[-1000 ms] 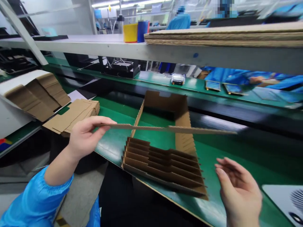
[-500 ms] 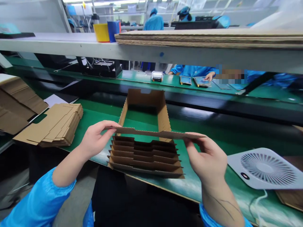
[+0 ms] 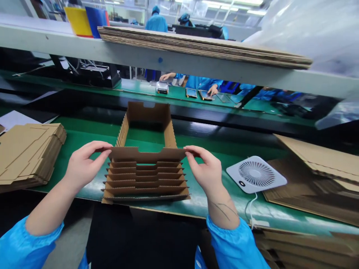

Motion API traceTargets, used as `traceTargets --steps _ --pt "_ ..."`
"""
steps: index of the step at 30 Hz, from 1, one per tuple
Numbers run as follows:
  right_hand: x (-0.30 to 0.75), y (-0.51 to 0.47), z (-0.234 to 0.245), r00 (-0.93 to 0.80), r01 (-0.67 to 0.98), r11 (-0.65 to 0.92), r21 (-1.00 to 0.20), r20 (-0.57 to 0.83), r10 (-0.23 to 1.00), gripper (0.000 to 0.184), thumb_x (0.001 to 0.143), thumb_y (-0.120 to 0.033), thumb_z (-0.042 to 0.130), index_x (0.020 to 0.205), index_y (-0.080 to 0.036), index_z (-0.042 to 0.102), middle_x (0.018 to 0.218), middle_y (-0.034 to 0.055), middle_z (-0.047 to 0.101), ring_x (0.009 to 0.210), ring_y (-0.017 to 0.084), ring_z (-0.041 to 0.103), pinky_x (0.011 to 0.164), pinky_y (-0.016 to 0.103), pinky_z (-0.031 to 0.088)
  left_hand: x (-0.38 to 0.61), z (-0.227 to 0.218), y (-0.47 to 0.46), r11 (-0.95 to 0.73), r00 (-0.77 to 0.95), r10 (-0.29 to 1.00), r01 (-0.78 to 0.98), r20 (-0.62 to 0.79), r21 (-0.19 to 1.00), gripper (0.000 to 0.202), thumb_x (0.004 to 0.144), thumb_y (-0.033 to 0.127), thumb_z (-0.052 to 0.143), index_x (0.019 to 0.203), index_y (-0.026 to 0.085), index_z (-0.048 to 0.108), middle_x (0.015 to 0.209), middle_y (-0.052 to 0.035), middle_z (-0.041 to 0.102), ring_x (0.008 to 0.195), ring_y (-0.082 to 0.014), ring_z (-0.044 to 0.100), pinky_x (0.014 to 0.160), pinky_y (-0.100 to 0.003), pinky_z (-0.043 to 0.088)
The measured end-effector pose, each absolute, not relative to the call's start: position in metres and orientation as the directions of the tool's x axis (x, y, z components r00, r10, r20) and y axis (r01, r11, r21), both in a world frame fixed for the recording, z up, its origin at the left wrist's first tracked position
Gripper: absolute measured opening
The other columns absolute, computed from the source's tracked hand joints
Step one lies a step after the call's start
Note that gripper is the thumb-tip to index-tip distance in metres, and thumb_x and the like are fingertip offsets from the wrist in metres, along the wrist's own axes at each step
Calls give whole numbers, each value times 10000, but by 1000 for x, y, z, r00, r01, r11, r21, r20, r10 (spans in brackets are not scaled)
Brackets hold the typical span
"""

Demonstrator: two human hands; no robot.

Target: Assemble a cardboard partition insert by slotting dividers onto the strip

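Note:
A long open cardboard frame (image 3: 169,131) with notched side walls lies on the green bench (image 3: 84,138) in front of me. Several cardboard divider strips (image 3: 146,183) stand across its near half. I hold another notched divider strip (image 3: 147,155) upright across the frame, just behind the others. My left hand (image 3: 84,164) pinches its left end. My right hand (image 3: 204,170) pinches its right end. Both hands are closed on it.
A stack of flat cardboard blanks (image 3: 26,153) lies at the left. A small white fan (image 3: 255,173) sits to the right, with more cardboard sheets (image 3: 316,175) beyond it. A shelf (image 3: 179,65) overhead carries a cardboard stack (image 3: 202,45). Other people's hands (image 3: 213,89) work at the far bench.
My right hand has taken the strip's right end. The strip has turned from flat to upright and come down onto the frame. My view has swung to the right.

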State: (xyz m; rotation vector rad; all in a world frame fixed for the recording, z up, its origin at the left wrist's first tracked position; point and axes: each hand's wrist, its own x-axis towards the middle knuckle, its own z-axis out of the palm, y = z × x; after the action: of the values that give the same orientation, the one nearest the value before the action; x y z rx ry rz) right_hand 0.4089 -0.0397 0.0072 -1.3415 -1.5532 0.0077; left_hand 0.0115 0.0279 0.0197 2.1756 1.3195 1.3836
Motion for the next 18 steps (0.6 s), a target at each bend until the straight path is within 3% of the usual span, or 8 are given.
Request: traceTargets --steps 3,7,13,18 --pt "411 -36 8 110 756 378 -534 673 731 163 1039 -293 704 1076 -273 862 1098 39 857 865 212 805 821 372 690 9 16 32 -535 123 804 575 581 619 182 978 415 756 1035 273 856 1042 -27 853 959 -225 800 943 -356 655" --pt "411 -32 11 118 743 375 -555 660 742 174 1033 -305 710 1068 -280 878 1086 39 860 879 222 814 802 372 696 7 10 36 -482 84 841 565 534 670 191 955 430 785 1039 281 869 1038 -24 861 948 -229 809 949 -366 661" --pt "413 -18 1 207 634 334 -698 569 796 197 1006 -330 716 1095 -269 881 1120 52 858 934 238 821 868 401 700 12 4 35 -429 27 871 527 490 734 221 945 424 787 1077 268 871 1066 -32 860 914 -215 807 955 -363 678" --pt "419 -17 -13 177 631 268 -728 472 864 187 976 -337 703 994 -265 875 1030 58 850 904 249 807 830 406 685 11 -2 43 -428 167 897 567 410 704 212 971 423 738 1037 277 876 1061 -38 856 969 -237 801 996 -397 672"
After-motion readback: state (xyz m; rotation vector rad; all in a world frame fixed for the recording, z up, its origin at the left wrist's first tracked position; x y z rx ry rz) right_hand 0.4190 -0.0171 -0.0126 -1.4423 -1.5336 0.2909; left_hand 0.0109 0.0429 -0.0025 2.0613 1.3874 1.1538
